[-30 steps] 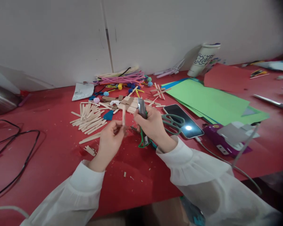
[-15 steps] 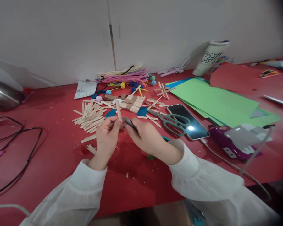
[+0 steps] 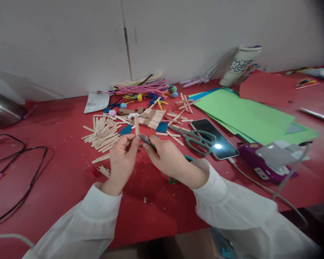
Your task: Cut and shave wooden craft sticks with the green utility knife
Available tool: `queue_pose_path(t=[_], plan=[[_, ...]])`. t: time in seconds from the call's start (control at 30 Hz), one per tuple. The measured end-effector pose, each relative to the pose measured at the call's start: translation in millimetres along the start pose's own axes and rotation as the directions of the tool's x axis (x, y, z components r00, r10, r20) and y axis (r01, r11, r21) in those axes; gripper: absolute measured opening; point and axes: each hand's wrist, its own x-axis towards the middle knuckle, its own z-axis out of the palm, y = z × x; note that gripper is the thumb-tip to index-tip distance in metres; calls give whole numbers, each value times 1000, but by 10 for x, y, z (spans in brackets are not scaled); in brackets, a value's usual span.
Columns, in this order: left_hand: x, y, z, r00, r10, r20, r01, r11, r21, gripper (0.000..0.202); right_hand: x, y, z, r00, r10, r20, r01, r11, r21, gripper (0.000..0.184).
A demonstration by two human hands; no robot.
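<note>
My left hand (image 3: 122, 158) pinches a wooden craft stick (image 3: 136, 126) and holds it upright above the red table (image 3: 56, 172). My right hand (image 3: 166, 156) is closed around a metal cutting tool (image 3: 145, 139) with a green handle, whose jaws point left and meet the stick near my left fingertips. Both hands sit close together at the middle of the table. Just beyond them lies a pile of loose craft sticks (image 3: 102, 133) and a panel of glued sticks (image 3: 151, 118).
Green-handled scissors (image 3: 198, 138) and a lit phone (image 3: 214, 138) lie right of my hands. Green paper sheets (image 3: 245, 115), a purple device (image 3: 261, 162) with a cable, pipe cleaners (image 3: 143, 88), a cup (image 3: 239, 64) and black cables (image 3: 18, 154) surround the area.
My right hand has swung the cutting tool from upright down and left to meet the stick. The left hand has tilted the stick slightly. The view shifted a little.
</note>
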Motion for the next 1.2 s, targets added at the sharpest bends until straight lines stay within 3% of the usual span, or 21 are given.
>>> queue_pose_path(t=[0.2,0.43,0.87,1.2], plan=[[2,-72,-24,995,96,20,-98,992,77,17,-6,-43,-4,999,50,15,-50,999,-3,20],[-2,-63,31,1000,5,10,-4,997,-71,14,-17,-74,-24,995,93,45,-91,995,-42,20],[24,-64,48,999,-7,-38,5,999,-45,14,-23,-129,-57,989,119,88,-106,984,-140,24],[1,-66,-6,994,107,9,-107,984,144,16,-28,-116,-53,990,104,93,-91,986,-138,25]])
